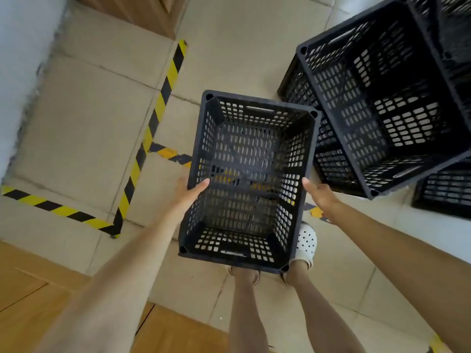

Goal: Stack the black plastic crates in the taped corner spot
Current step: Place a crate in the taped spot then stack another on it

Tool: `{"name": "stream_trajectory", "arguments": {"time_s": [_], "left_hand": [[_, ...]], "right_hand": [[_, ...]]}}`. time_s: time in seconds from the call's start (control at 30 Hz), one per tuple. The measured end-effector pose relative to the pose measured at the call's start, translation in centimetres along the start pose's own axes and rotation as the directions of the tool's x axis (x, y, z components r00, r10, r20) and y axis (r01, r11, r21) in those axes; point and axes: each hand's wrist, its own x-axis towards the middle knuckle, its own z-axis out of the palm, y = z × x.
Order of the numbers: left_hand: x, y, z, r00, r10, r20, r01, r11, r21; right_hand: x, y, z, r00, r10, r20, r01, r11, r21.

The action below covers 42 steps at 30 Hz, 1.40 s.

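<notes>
— Where is the black crate (251,179)?

— Held in the air above the tiled floor (229,47), open side up, just right of the yellow-and-black tape (155,115) marking the corner spot.

— And the hands?

— The left hand (190,193) clasps the left wall, thumb over the rim; the right hand (319,193) grips the right wall. More stacked crates (382,98) stand at the right.

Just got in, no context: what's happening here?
A person is carrying an empty black crate, left hand and right hand gripping its opposite long sides. It's held above the floor, beside the yellow-black taped corner spot, which holds no crate yet. More black crates sit stacked to the right, waiting.
</notes>
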Motion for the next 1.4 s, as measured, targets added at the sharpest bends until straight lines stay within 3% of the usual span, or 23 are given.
{"name": "stream_trajectory", "arguments": {"time_s": [0.17, 0.33, 0.57, 0.97, 1.27, 1.4], "left_hand": [[2.6, -0.9, 0.8, 0.997, -0.074, 0.025, 0.075, 0.996, -0.048], [6.1, -3.6, -0.3, 0.987, -0.161, -0.011, 0.161, 0.986, -0.041], [-0.8, 0.7, -2.2, 0.977, -0.211, -0.013, 0.209, 0.975, -0.069], [-11.7, -1.8, -13.4, 0.951, -0.299, -0.079, 0.273, 0.932, -0.24], [-15.4, -7.3, -22.0, 0.908, -0.397, -0.133, 0.321, 0.865, -0.385], [-17.0, -9.2, -25.9, 0.913, -0.406, -0.045, 0.332, 0.803, -0.495]], "right_hand": [[1.8, 0.0, 1.3, 0.985, 0.033, 0.169, -0.039, 0.999, 0.033], [1.4, -0.2, 2.0, 0.991, 0.01, 0.131, -0.014, 1.0, 0.027], [-2.9, -1.8, 0.5, 0.984, 0.035, 0.177, -0.042, 0.998, 0.035], [-16.9, -9.6, 1.8, 0.945, -0.045, 0.323, 0.141, 0.949, -0.283], [-22.5, -16.0, 10.2, 0.929, -0.068, 0.364, 0.247, 0.846, -0.472], [-24.9, -18.7, 14.2, 0.925, -0.072, 0.374, 0.278, 0.799, -0.534]]}}
